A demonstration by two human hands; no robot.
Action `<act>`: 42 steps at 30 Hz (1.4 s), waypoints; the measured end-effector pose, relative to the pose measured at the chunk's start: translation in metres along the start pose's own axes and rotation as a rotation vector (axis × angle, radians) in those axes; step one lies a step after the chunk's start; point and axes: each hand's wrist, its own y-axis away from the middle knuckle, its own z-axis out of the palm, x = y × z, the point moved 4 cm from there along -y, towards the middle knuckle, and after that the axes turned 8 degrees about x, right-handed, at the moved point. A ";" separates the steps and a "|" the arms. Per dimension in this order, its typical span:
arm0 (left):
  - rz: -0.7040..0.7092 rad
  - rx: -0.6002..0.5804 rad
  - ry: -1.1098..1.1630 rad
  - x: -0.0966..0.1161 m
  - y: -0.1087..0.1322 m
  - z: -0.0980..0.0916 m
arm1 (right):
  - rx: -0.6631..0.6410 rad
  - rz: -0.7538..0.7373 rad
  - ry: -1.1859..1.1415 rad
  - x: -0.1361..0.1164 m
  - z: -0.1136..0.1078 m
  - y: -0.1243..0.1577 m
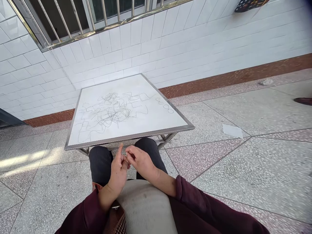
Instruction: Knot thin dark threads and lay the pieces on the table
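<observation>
My left hand [119,169] and my right hand [141,162] meet above my lap, just short of the table's near edge. Both are closed in a pinch, fingertips touching, on what looks like a thin wire; a faint strand curves below them, and most of it is hidden by the fingers. The left index finger points up. On the white table [143,125] lies a loose tangle of thin bent wires [113,113], many with zigzag bends. Several small looped wire pieces [167,107] lie apart near the table's right edge.
The table has a metal rim and legs and stands against a white tiled wall [117,58]. A barred window [90,16] is above it. White paper [232,131] lies on the floor at right. A shoe [303,101] shows at the far right.
</observation>
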 end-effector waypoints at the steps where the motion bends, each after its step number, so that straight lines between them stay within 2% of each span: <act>1: -0.001 0.009 -0.015 -0.001 0.000 0.000 | 0.009 -0.030 0.038 0.000 0.000 0.000; 6: -0.022 0.009 0.035 -0.004 -0.002 0.001 | -0.034 -0.195 0.184 -0.003 -0.001 -0.002; 11: -0.015 0.035 0.032 -0.008 -0.003 -0.001 | -0.076 -0.244 0.149 0.000 -0.001 -0.006; 18: -0.024 0.009 -0.012 -0.017 -0.004 0.000 | -0.064 -0.200 0.155 0.002 0.004 -0.003; 26: -0.063 -0.007 0.122 -0.009 -0.004 0.002 | 0.038 -0.028 -0.085 0.013 -0.005 -0.004; 32: -0.088 -0.028 0.092 -0.002 -0.001 0.003 | 0.017 -0.052 -0.050 0.008 -0.005 -0.004; 37: -0.051 -0.051 0.045 0.003 -0.002 0.004 | 0.009 -0.079 -0.039 0.003 -0.004 -0.007; 42: -0.069 0.020 0.221 0.008 -0.007 -0.002 | 0.012 0.002 -0.069 0.012 -0.012 -0.009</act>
